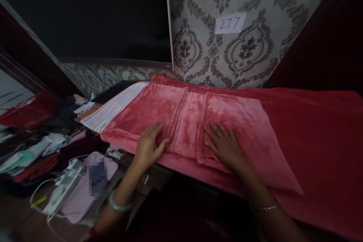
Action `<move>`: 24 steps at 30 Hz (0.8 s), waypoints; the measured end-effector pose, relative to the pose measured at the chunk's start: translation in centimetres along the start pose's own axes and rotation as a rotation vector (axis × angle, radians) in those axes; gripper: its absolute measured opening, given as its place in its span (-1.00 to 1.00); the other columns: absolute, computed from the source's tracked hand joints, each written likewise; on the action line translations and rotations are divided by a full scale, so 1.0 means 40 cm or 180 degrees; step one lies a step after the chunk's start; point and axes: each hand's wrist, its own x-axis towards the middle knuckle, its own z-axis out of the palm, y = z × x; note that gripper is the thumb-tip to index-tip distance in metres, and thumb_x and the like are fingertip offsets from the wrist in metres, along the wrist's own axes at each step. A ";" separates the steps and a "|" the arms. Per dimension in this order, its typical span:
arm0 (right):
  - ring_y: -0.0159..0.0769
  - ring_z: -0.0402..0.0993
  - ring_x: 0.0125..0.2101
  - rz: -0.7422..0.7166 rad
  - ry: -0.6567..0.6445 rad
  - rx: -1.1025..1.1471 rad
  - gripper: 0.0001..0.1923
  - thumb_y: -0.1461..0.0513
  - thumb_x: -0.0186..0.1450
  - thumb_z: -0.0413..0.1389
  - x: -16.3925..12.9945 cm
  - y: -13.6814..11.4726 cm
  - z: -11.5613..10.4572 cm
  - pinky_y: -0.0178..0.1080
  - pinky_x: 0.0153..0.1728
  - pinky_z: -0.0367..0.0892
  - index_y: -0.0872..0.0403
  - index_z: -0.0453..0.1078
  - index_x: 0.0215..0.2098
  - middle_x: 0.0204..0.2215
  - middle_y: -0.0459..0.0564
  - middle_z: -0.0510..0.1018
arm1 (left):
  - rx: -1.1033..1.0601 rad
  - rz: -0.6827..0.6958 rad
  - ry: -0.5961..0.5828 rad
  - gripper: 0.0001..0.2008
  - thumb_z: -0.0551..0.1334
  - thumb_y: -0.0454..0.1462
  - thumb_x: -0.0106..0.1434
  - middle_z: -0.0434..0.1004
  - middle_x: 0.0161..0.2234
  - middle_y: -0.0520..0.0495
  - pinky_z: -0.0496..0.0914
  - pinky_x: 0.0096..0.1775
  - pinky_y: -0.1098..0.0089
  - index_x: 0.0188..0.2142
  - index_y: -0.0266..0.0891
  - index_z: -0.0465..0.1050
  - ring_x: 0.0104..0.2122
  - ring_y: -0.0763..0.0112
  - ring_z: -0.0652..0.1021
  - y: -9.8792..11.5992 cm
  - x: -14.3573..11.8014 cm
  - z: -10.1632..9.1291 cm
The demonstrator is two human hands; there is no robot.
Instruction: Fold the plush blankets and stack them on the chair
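A pinkish-red plush blanket (193,117) lies spread out, with its left and right sides folded inward and a narrow strip showing between the folded edges. On the left folded panel rests my left hand (150,143), fingers stretched forward and thumb apart, near the fold's inner edge. My right hand (224,141) lies flat with spread fingers on the right panel, just beside its inner edge. Neither hand grips the cloth. Beneath the blanket is a deeper red cloth (317,132), which runs off to the right.
A striped cloth (119,106) sticks out on the left. Further left are piled clothes (42,151), a red bag (28,111), a white power strip (64,185) with cables and a pink case (76,200). A dark TV (85,15) and a "277" paper (230,23) are behind.
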 end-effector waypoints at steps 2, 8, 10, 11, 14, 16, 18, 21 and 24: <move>0.05 -0.03 0.39 -0.0032 0.0038 -0.0004 -0.43 0.04 0.45 -0.08 -0.001 0.008 0.007 0.28 0.29 -0.01 -0.08 0.13 0.39 0.40 0.04 0.13 | 0.0136 -0.0107 -0.0104 -0.39 0.26 -0.02 0.28 0.47 0.15 -0.33 0.40 0.13 -0.05 0.23 -0.25 0.31 0.14 -0.04 0.48 0.002 -0.027 0.019; 0.06 -0.02 0.38 -0.0078 0.0186 -0.0003 -0.43 0.01 0.45 -0.12 -0.003 0.013 0.018 0.30 0.26 0.03 -0.10 0.15 0.39 0.40 0.03 0.14 | 0.0388 -0.0288 -0.0232 -0.36 0.26 -0.08 0.28 0.44 0.17 -0.36 0.30 0.17 -0.14 0.27 -0.27 0.24 0.16 -0.11 0.44 0.047 -0.055 0.082; 0.05 -0.02 0.39 -0.0064 0.0160 -0.0003 -0.43 0.01 0.45 -0.12 -0.003 0.013 0.018 0.29 0.28 0.01 -0.10 0.14 0.39 0.40 0.02 0.14 | 0.0360 -0.0321 -0.0207 -0.40 0.25 -0.08 0.28 0.46 0.14 -0.33 0.34 0.13 -0.09 0.25 -0.26 0.27 0.14 -0.08 0.46 0.048 -0.046 0.085; 0.05 -0.02 0.39 -0.0053 0.0138 -0.0002 -0.43 0.01 0.45 -0.11 -0.002 0.013 0.017 0.28 0.28 0.00 -0.09 0.15 0.39 0.40 0.02 0.14 | 0.0342 -0.0338 -0.0192 -0.42 0.25 -0.08 0.28 0.48 0.12 -0.31 0.37 0.10 -0.07 0.23 -0.26 0.29 0.11 -0.07 0.47 0.046 -0.040 0.084; 0.05 -0.02 0.38 -0.0034 0.0121 0.0010 -0.43 0.02 0.44 -0.10 -0.001 0.012 0.016 0.27 0.29 -0.02 -0.09 0.15 0.38 0.39 0.02 0.15 | 0.0415 -0.0389 -0.0124 -0.56 0.22 -0.17 0.29 0.54 0.00 -0.28 0.43 -0.01 0.02 0.12 -0.29 0.39 -0.03 -0.01 0.52 0.036 -0.022 0.080; 0.04 -0.02 0.39 -0.0043 0.0152 0.0023 -0.43 0.03 0.45 -0.10 0.000 0.011 0.016 0.28 0.29 -0.02 -0.09 0.15 0.38 0.39 0.02 0.15 | 0.0524 -0.0397 -0.0081 -0.68 0.21 -0.26 0.26 0.55 -0.10 -0.25 0.44 -0.09 0.08 0.00 -0.27 0.46 -0.13 0.05 0.52 0.030 -0.014 0.082; 0.04 -0.03 0.39 -0.0055 0.0175 0.0037 -0.43 0.03 0.45 -0.10 0.001 0.010 0.015 0.28 0.29 -0.01 -0.09 0.14 0.39 0.40 0.03 0.14 | 0.0621 -0.0413 -0.0056 -0.84 0.20 -0.29 0.25 0.54 -0.21 -0.20 0.43 -0.16 0.13 -0.19 -0.22 0.50 -0.22 0.11 0.51 0.026 -0.010 0.086; 0.03 -0.04 0.39 -0.0035 0.0128 0.0059 -0.42 0.03 0.44 -0.09 0.002 0.007 0.009 0.28 0.29 0.00 -0.09 0.13 0.40 0.41 0.03 0.11 | 0.0657 -0.0513 -0.0004 -0.86 0.15 -0.28 0.30 0.49 -0.36 -0.14 0.38 -0.25 0.18 -0.38 -0.18 0.45 -0.31 0.16 0.48 0.025 -0.007 0.091; 0.04 -0.04 0.39 0.0017 0.0038 0.0091 -0.42 0.04 0.44 -0.06 0.003 0.001 -0.001 0.28 0.30 -0.03 -0.08 0.13 0.40 0.41 0.03 0.11 | 0.0513 -0.0508 0.0056 -0.80 0.09 -0.27 0.36 0.48 -0.40 -0.12 0.36 -0.27 0.21 -0.38 -0.18 0.42 -0.34 0.18 0.48 0.031 -0.008 0.087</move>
